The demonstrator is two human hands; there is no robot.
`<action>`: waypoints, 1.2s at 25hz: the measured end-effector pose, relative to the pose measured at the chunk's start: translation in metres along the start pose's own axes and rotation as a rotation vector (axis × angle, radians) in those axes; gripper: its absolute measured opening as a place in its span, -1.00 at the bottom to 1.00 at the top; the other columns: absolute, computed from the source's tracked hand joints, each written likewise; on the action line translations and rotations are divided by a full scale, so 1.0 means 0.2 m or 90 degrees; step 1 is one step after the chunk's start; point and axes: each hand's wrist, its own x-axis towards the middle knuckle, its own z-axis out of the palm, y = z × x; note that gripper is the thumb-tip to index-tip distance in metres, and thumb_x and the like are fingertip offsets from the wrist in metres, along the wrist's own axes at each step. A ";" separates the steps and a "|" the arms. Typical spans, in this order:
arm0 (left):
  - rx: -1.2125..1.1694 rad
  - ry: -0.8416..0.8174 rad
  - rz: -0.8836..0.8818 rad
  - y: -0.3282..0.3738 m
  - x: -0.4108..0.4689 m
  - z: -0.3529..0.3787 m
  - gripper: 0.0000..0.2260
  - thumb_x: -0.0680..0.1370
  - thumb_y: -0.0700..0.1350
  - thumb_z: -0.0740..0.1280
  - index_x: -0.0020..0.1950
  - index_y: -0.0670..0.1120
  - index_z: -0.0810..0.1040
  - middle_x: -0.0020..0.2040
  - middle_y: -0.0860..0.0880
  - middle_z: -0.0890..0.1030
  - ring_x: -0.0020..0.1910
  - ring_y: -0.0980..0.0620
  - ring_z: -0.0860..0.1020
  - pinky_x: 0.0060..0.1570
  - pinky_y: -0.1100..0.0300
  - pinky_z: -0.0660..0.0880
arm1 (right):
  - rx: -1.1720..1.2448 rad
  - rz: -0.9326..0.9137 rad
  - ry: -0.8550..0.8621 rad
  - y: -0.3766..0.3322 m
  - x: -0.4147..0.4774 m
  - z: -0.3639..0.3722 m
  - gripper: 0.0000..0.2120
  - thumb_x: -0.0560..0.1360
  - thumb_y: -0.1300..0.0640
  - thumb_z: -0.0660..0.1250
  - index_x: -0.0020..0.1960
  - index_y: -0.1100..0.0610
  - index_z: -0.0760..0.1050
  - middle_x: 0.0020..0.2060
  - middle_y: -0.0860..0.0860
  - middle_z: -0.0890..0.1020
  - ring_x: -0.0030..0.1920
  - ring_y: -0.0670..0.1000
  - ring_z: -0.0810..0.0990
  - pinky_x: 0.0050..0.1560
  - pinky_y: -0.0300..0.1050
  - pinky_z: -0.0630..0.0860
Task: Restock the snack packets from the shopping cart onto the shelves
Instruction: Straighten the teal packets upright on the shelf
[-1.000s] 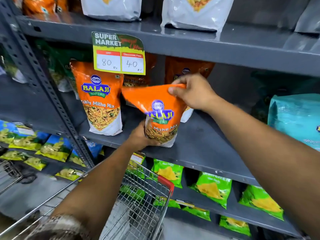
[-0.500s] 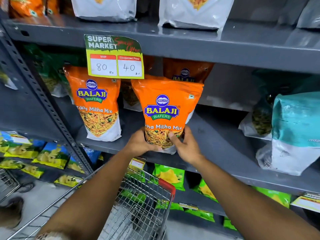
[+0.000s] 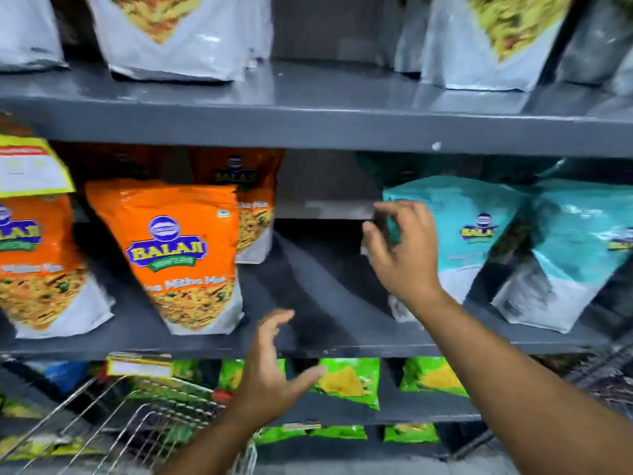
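An orange Balaji Mitha Mix packet (image 3: pixel 174 255) stands upright on the grey middle shelf (image 3: pixel 308 344), with no hand on it. My left hand (image 3: pixel 270 368) hovers below the shelf's front edge, fingers spread and holding nothing. My right hand (image 3: pixel 400 255) is raised in front of a teal Balaji packet (image 3: pixel 479 231), fingers apart and curled near its left edge; contact is unclear. The wire shopping cart (image 3: pixel 137 426) shows at the bottom left.
Another orange packet (image 3: pixel 37 269) stands at the left, one more (image 3: pixel 253 207) behind. A second teal packet (image 3: pixel 575 255) stands at the right. White packets (image 3: pixel 185 36) line the top shelf, green packets (image 3: pixel 349 382) the lower one. A yellow price tag (image 3: pixel 30 166) hangs at the left.
Both hands have let go of the orange packet, which now stands on the shelf. My right hand moved right to the teal packet, my left hand dropped lower, and the view shifted right.
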 end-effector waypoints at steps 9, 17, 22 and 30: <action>-0.347 -0.111 -0.327 0.36 0.66 0.86 -0.64 0.64 -0.02 0.10 0.33 -0.14 0.49 0.37 -0.09 0.52 0.40 0.00 0.42 0.47 0.04 0.26 | 0.032 0.397 -0.145 0.65 -0.57 -0.29 -0.25 0.35 0.23 0.42 0.43 0.33 0.15 0.37 0.28 0.31 0.40 0.24 0.25 0.37 -0.35 0.04; -0.150 -0.012 -0.288 0.45 0.30 0.92 -0.66 0.37 0.25 0.30 -0.09 0.00 0.53 -0.04 -0.10 0.62 -0.02 0.04 0.59 0.02 0.14 0.49 | 0.017 0.290 -0.344 0.83 -0.47 -0.26 0.27 -0.08 -0.38 0.50 0.49 -0.16 -0.03 0.27 0.01 0.28 0.30 -0.02 0.25 0.29 -0.06 0.35; -0.056 -0.157 -0.272 0.29 0.39 0.71 -0.43 0.41 -0.34 0.42 0.35 -0.09 0.30 0.16 -0.08 0.53 0.13 -0.03 0.51 0.12 0.25 0.46 | 0.245 0.355 -0.470 0.97 -0.45 -0.29 -0.19 0.09 -0.01 0.49 0.20 -0.35 0.17 0.12 -0.19 0.50 0.04 -0.31 0.51 0.00 -0.34 0.48; 0.062 -0.192 -0.190 0.21 0.61 0.75 -0.09 -0.02 -0.06 0.66 0.25 0.08 0.35 0.23 -0.02 0.58 0.25 0.00 0.53 0.30 -0.03 0.47 | 0.301 0.443 -0.504 0.99 -0.29 -0.23 -0.65 0.34 0.40 0.18 -0.13 0.08 0.64 -0.21 0.11 0.72 -0.15 0.01 0.67 -0.08 0.06 0.60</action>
